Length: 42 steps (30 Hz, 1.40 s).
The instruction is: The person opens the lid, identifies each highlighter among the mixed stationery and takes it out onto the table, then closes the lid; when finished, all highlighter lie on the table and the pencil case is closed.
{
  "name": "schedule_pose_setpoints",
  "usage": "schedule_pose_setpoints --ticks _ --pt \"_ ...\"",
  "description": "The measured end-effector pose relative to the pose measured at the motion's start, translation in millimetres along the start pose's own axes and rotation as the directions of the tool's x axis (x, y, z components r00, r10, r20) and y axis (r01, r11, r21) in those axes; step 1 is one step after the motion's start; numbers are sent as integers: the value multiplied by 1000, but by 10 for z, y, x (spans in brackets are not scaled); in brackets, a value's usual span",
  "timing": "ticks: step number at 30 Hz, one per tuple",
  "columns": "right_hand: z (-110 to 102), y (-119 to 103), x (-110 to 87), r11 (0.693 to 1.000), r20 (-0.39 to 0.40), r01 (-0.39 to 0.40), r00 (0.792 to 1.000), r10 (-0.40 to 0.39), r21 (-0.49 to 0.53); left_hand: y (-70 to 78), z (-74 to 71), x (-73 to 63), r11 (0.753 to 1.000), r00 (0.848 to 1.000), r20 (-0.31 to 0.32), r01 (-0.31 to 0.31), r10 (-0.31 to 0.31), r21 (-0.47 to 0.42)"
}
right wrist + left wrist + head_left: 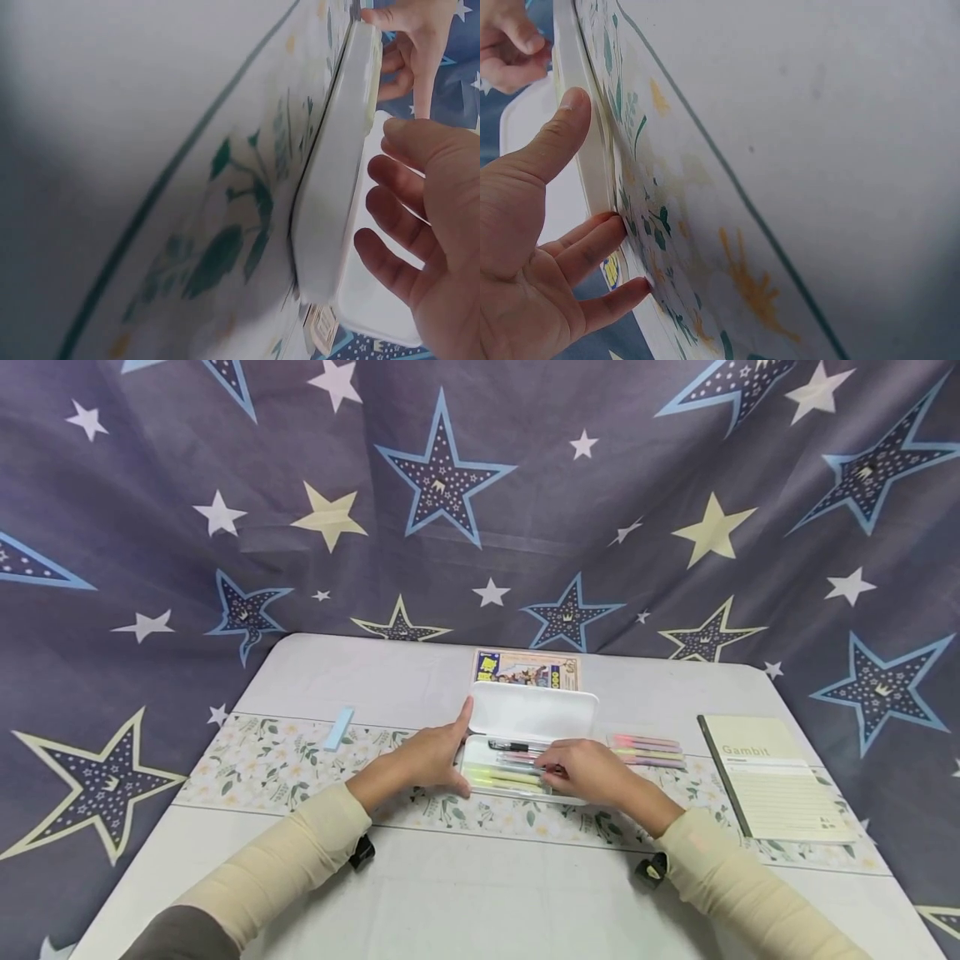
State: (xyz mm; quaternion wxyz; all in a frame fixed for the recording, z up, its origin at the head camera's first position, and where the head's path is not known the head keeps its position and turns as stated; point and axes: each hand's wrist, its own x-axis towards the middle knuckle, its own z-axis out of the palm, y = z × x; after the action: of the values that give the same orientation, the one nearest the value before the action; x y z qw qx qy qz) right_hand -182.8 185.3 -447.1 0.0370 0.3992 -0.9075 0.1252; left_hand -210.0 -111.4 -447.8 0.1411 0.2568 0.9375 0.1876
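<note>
A white pencil case (534, 710) lies open on the table, its lid tipped back. Inside are a black pen (517, 746) and several pastel yellow and pink pens (510, 777). At the case's left end is my left hand (431, 756), thumb by the near corner and fingers spread toward the lid; the left wrist view shows the thumb against the case wall (592, 150). Over the right part of the case hovers my right hand (585, 768), fingers loosely bent near the pen ends. Nothing shows between its fingertips in the right wrist view (390, 180).
Several pastel pens (648, 750) lie right of the case. Farther right is a cream notebook (780, 781) with a dark spine. A light blue strip (340, 729) lies to the left. Behind the lid is a printed picture sheet (528, 668). A star-patterned curtain (480, 510) hangs behind the table.
</note>
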Motion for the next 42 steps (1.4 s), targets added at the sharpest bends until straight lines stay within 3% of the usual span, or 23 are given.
schedule_pose_setpoints --ticks 8,19,30,36,42 --pt "37 -62 81 1000 63 26 998 -26 4 0 7 -3 1000 1000 1 4 -4 -6" --pt "20 -92 108 1000 93 27 995 -26 -10 0 -2 11 1000 1000 -2 5 -5 13" --pt "-7 -25 28 994 2 110 994 -110 -14 -5 10 6 1000 1000 -1 9 -9 15" --pt "-66 54 -59 996 -58 91 994 -92 -20 -2 12 -4 1000 1000 4 9 -9 18" --pt "-113 149 -165 999 -55 32 998 -33 -23 3 12 -4 1000 1000 -1 5 -5 10"
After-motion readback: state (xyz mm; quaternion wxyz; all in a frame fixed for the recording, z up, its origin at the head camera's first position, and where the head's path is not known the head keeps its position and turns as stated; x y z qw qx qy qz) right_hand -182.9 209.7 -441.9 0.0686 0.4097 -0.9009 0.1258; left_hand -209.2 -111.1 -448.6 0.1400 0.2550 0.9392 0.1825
